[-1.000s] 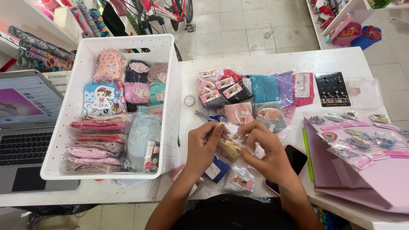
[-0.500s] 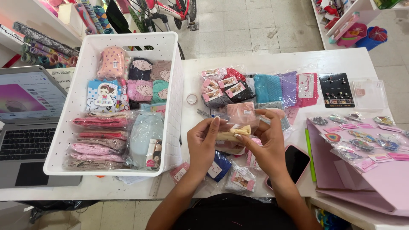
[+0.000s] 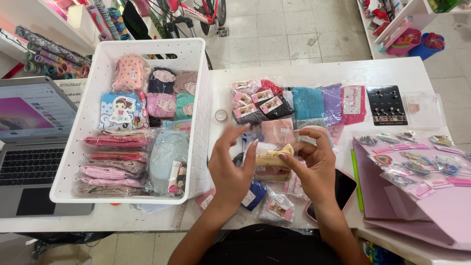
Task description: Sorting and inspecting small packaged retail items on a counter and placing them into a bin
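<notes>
Over the white table (image 3: pixel 314 68), my right hand (image 3: pixel 316 164) pinches a small yellow hair clip (image 3: pixel 271 156) inside a clear plastic packet (image 3: pixel 269 163). My left hand (image 3: pixel 231 169) is just left of it, fingers spread, its fingertips touching the packet's left edge. Beneath both hands lie several small packets of hair accessories (image 3: pixel 274 208) and a dark blue one (image 3: pixel 254 194). A phone in a pink case (image 3: pixel 342 189) lies just right of my right wrist.
A white perforated basket (image 3: pixel 86 125) full of packed socks and cloth items stands left. A laptop (image 3: pixel 29 147) sits at the far left. Packets of hair ties (image 3: pixel 262 100), mesh pieces (image 3: pixel 309 102), a black earring card (image 3: pixel 386 104) and a pink folder with clips (image 3: pixel 417 196) fill the right.
Both hands have lifted the packet with the yellow clip up and away from the table's front edge. My left hand's fingers have spread apart.
</notes>
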